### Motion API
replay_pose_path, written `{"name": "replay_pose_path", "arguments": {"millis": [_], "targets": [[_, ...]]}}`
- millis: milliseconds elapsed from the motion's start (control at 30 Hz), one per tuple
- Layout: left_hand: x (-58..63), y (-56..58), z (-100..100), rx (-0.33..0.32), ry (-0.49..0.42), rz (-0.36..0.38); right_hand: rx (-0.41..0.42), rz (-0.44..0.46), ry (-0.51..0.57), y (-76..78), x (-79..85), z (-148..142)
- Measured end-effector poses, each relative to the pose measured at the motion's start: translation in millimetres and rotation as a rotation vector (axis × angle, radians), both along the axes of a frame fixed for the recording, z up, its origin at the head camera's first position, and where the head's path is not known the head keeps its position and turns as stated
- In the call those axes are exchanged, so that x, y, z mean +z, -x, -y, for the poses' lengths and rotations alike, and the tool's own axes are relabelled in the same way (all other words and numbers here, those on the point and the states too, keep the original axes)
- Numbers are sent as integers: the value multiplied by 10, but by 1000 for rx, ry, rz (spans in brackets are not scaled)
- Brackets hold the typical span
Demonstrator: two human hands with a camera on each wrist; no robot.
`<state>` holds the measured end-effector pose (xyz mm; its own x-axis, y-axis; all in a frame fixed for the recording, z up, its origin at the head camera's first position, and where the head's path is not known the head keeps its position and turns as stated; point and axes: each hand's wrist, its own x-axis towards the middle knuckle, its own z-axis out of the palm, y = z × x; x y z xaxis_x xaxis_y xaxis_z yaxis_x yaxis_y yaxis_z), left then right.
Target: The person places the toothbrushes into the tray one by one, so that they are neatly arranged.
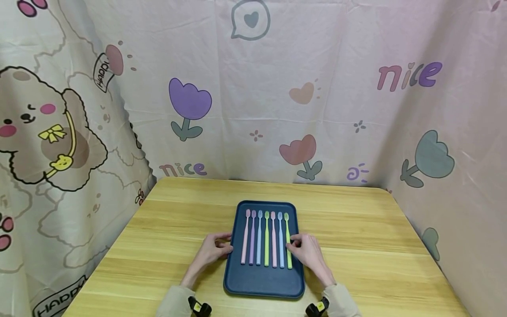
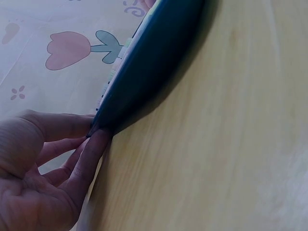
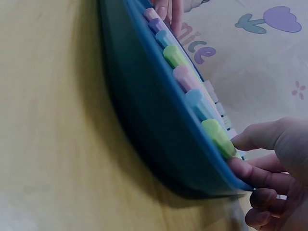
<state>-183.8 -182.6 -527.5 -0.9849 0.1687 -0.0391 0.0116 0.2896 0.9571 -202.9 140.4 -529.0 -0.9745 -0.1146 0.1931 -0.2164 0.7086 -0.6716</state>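
Several pastel toothbrushes lie side by side in a dark blue tray [image 1: 263, 281], heads toward the far end. From the left they run pink [image 1: 245, 240], purple [image 1: 252, 237], blue, green, pink, blue, then a green toothbrush [image 1: 288, 257] at the far right. My left hand [image 1: 210, 252] grips the tray's left rim, thumb and fingers on either side of it in the left wrist view. At the right side, my right hand [image 1: 310, 252] pinches the rightmost green toothbrush between thumb and forefinger. Its other fingers rest by the tray's right rim, seen in the right wrist view.
The tray stands on a wood-grain table [image 1: 368, 237], near its front. A printed curtain [image 1: 253, 88] hangs behind the table and along both sides. Small black wrist devices [image 1: 199, 307] sit at both sleeve cuffs.
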Motion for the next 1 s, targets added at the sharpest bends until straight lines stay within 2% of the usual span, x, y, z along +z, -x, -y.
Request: {"name": "replay_pose_path", "arguments": {"millis": [367, 667, 900, 1000], "targets": [[-7, 10, 10, -12, 0, -3, 11, -28, 6, -13, -5, -6], [-20, 28, -4, -11, 16, 1, -12, -2, 29, -12, -14, -17], [5, 42, 16, -28, 41, -42, -71, -77, 131, 23, -31, -134], [45, 66, 49, -31, 74, -43, -97, -127, 135, 55, -47, -273]]}}
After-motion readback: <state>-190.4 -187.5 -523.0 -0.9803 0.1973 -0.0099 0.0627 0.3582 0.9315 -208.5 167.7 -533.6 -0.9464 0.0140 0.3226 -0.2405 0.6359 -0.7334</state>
